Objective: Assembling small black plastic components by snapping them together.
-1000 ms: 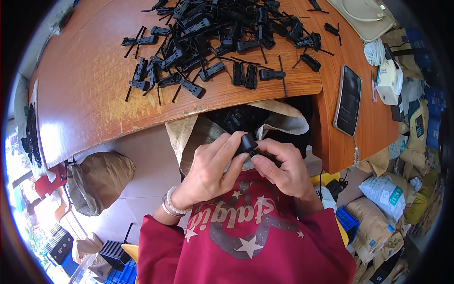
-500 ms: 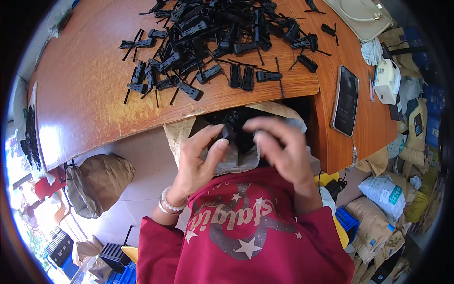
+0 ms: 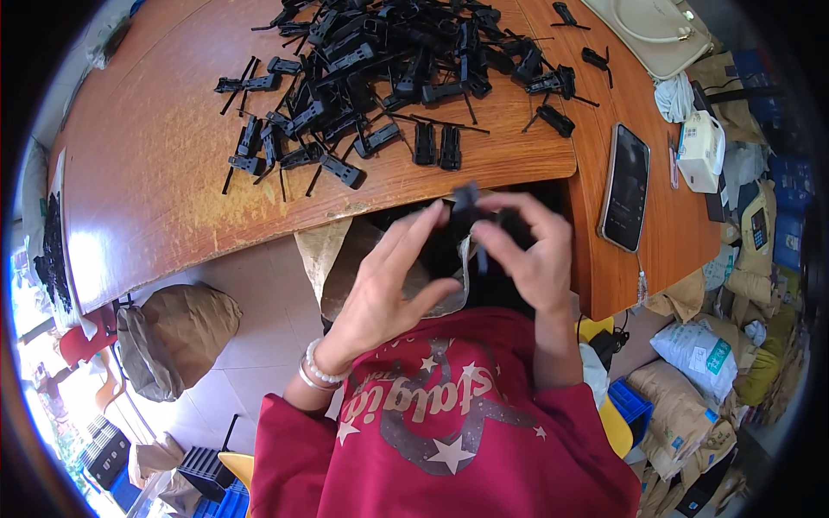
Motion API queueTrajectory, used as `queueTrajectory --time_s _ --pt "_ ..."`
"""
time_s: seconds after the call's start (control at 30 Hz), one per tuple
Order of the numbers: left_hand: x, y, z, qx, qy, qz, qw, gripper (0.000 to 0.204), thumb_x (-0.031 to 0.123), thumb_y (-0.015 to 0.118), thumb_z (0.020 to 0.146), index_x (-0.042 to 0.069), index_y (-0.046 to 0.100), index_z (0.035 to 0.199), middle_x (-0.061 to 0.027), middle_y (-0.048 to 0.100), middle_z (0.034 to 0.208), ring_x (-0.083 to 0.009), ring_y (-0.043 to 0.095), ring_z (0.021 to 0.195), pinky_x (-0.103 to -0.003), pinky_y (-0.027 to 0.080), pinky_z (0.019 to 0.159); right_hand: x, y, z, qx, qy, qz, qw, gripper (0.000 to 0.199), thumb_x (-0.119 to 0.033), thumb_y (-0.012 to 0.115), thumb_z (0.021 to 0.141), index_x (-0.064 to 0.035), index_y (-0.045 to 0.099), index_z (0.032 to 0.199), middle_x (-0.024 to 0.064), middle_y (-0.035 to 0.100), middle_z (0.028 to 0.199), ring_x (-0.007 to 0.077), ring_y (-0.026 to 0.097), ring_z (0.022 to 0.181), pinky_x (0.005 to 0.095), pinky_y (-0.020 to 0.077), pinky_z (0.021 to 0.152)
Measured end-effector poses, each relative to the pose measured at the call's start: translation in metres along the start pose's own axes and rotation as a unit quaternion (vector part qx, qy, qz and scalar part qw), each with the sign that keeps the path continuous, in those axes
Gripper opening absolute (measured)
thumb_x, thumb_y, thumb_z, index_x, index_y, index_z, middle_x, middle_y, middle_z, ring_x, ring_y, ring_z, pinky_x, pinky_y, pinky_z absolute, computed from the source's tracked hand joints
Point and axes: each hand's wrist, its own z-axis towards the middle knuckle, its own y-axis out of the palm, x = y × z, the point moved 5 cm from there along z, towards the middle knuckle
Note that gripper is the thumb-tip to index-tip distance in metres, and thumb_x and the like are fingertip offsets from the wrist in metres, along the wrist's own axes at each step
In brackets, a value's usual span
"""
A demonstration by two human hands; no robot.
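My right hand (image 3: 531, 250) pinches a black plastic part with a thin dangling strip (image 3: 466, 203), smeared by motion, just in front of the table edge. Opposite it, my left hand (image 3: 384, 281) is open, its fingers stretched out and its thumb apart, with nothing seen in it. Below and between both hands gapes an opened sack (image 3: 324, 255) with dark contents; most of its inside is hidden. On the wooden table (image 3: 155, 129) lies a heap of similar black parts (image 3: 345, 60), and two of them (image 3: 437, 146) stand side by side near the front edge.
A phone (image 3: 625, 186) lies on the right side of the table, near a white box (image 3: 699, 151) and a pale handbag (image 3: 652, 34). Brown bags (image 3: 678, 401) crowd the floor at right. Another brown bag (image 3: 177, 332) stands at lower left, near blue crates (image 3: 229, 501).
A black part by the table's front edge is gone from there, and my right hand now holds one. The small black piece has left my left hand, whose fingers have opened.
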Motion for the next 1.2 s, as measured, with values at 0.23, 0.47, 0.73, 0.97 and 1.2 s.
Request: queueTrajectory --time_s 0.23,0.47,0.73,0.97,1.2 --pt "-0.016 -0.001 0.004 -0.012 0.017 -0.169 0.985 0.057 0.010 0.081 0.062 -0.002 0.056 0.112 -0.0146 0.062 0.109 -0.0232 0.060 0.101 -0.032 0.046 0.088 0.008 0.024 -0.020 -0.165 0.145 0.254 0.942 0.016 -0.009 0.071 0.079 -0.0013 0.061 0.089 -0.0012 0.059 0.071 0.0020 0.052 0.061 0.0164 0.0369 0.051" --pt "-0.010 0.001 0.000 -0.004 -0.132 -0.174 0.976 0.041 0.012 0.078 0.071 -0.001 0.056 0.103 -0.0099 0.064 0.091 -0.0158 0.060 0.090 -0.029 0.045 0.082 0.002 0.018 -0.023 -0.090 0.079 0.135 0.984 0.016 -0.014 0.069 0.083 -0.0012 0.061 0.088 -0.0011 0.057 0.069 0.0019 0.050 0.058 0.0171 0.0365 0.050" --pt "-0.004 0.002 -0.002 -0.036 -0.125 -0.094 0.987 0.034 0.006 0.067 0.079 -0.002 0.056 0.111 -0.0166 0.065 0.096 -0.0224 0.061 0.087 -0.030 0.046 0.078 -0.016 0.016 -0.031 -0.140 0.024 0.088 0.986 0.022 -0.016 0.053 0.092 0.0053 0.057 0.094 0.0123 0.057 0.073 0.0221 0.057 0.063 0.0293 0.0435 0.058" --pt "-0.005 0.002 -0.004 -0.034 -0.100 -0.174 0.979 0.040 0.000 0.062 0.080 -0.005 0.053 0.119 -0.0169 0.066 0.096 -0.0191 0.063 0.090 -0.029 0.046 0.080 -0.034 0.021 -0.028 -0.128 -0.087 0.002 0.988 0.020 -0.012 0.058 0.088 0.0064 0.056 0.097 0.0189 0.061 0.085 0.0312 0.061 0.070 0.0344 0.0466 0.062" --pt "0.000 -0.003 -0.008 -0.007 -0.061 -0.074 0.995 0.041 -0.004 0.063 0.076 -0.003 0.052 0.115 -0.0146 0.065 0.086 -0.0256 0.061 0.073 -0.031 0.045 0.071 -0.038 0.022 -0.025 -0.146 -0.096 -0.031 0.984 0.019 -0.012 0.058 0.088 0.0062 0.055 0.093 0.0173 0.060 0.077 0.0315 0.060 0.065 0.0344 0.0464 0.059"
